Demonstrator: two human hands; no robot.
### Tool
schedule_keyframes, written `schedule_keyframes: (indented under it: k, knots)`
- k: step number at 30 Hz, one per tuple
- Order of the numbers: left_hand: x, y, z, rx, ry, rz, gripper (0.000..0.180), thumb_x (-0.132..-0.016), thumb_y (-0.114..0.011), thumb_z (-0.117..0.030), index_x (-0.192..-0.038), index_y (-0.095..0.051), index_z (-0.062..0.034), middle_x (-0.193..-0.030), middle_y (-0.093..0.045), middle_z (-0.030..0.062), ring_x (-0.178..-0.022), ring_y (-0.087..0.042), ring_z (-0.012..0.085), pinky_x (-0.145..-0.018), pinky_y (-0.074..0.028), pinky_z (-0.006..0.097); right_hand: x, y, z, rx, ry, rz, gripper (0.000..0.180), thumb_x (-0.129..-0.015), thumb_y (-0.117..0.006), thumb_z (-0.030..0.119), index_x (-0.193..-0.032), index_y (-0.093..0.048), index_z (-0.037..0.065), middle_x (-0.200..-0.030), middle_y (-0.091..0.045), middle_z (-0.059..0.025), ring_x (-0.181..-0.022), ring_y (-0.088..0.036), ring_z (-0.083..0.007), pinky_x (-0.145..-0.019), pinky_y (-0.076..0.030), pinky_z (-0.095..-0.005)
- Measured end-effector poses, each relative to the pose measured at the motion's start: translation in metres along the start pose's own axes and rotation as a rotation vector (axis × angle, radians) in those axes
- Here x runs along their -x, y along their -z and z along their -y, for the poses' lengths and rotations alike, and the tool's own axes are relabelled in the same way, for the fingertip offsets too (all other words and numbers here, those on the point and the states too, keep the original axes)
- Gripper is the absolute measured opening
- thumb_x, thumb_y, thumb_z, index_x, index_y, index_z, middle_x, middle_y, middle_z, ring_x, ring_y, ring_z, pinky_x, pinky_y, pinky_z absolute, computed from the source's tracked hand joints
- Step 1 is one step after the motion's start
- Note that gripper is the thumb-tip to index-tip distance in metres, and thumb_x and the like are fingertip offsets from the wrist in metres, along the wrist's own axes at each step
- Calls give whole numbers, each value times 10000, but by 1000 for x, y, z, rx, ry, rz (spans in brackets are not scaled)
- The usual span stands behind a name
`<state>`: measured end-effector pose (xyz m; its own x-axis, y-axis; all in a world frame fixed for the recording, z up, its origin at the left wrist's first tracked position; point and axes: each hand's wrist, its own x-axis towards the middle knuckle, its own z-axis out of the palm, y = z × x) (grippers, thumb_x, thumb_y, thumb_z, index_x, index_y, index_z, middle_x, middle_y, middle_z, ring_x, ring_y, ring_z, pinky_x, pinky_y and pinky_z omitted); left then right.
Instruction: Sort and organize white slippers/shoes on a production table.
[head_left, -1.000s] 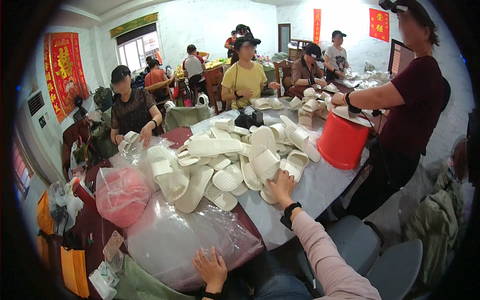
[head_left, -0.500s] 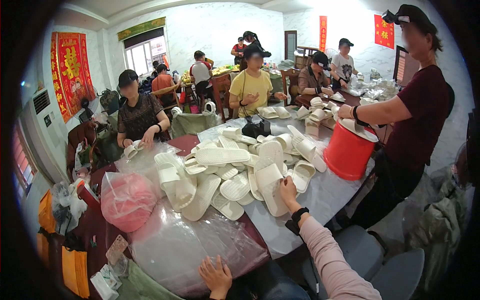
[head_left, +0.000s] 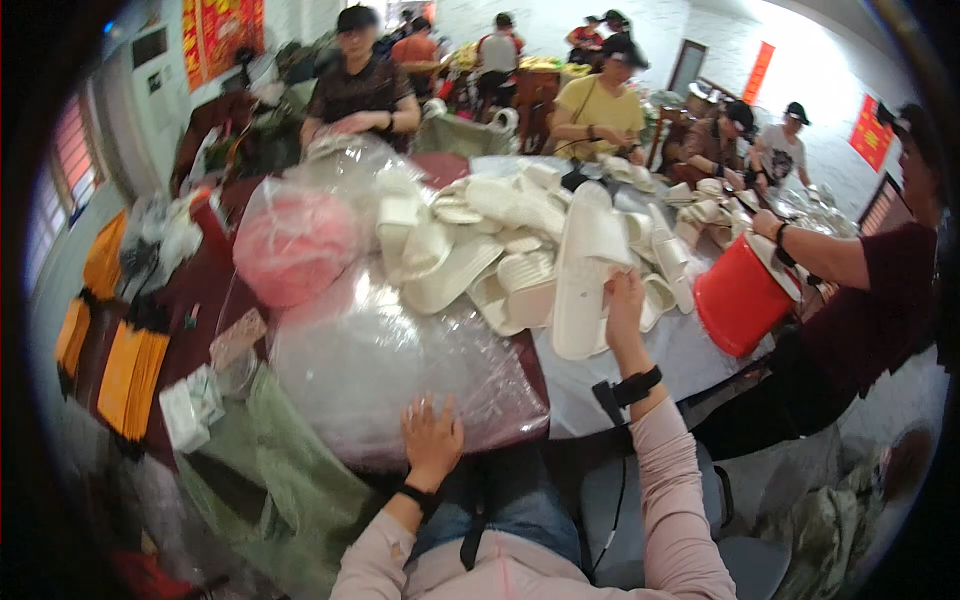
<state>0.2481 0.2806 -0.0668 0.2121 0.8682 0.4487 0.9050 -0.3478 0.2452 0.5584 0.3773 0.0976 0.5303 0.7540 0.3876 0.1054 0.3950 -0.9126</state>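
A white slide slipper (head_left: 578, 290) stands almost upright at the near edge of the pile, its sole end toward me. My right hand (head_left: 626, 300) grips it by its right side, near the strap. Beyond and to the left lies a heap of similar white slippers (head_left: 440, 275), overlapping at many angles. My left hand (head_left: 432, 435) rests with fingers spread on clear plastic bags (head_left: 370, 365) at the table's near edge and holds nothing.
Left of the heap sits a pink bundle in clear plastic (head_left: 295, 240). A red bucket (head_left: 735, 310) stands at the right, beside a co-worker in a dark red shirt (head_left: 870, 265). Tissue packs (head_left: 190, 408) and orange stacks (head_left: 135, 375) lie at the left. Other people work across the table.
The view has tilted down and shifted, showing more of my arms and lap. My right hand has brought the slipper more upright, nearer me. My left hand stays on the plastic.
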Motion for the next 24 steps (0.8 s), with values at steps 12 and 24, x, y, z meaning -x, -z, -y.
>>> schedule_keyframes:
  k: [12,24]
  knots:
    - [1,-1,1,56,5,-10,428,-851,-523,-291,-1248,-540,-131,-1300,-454,194,-1232,-384,378,-1030,-265,539,66,-74,3,295,-67,505,232,-917,-499,170,-1064,-575,8,-1010,-589,-33,-862,-527,-125,-780,-423,-263]
    - [6,-15,12,-34,-82,41,566,-841,-486,-398,-1342,-461,-135,-1386,-429,160,-1303,-325,392,-1089,-117,578,124,-32,-58,593,150,763,276,-867,-576,156,-1120,-578,46,-1158,-574,-186,-1037,-547,-348,-870,-449,-398]
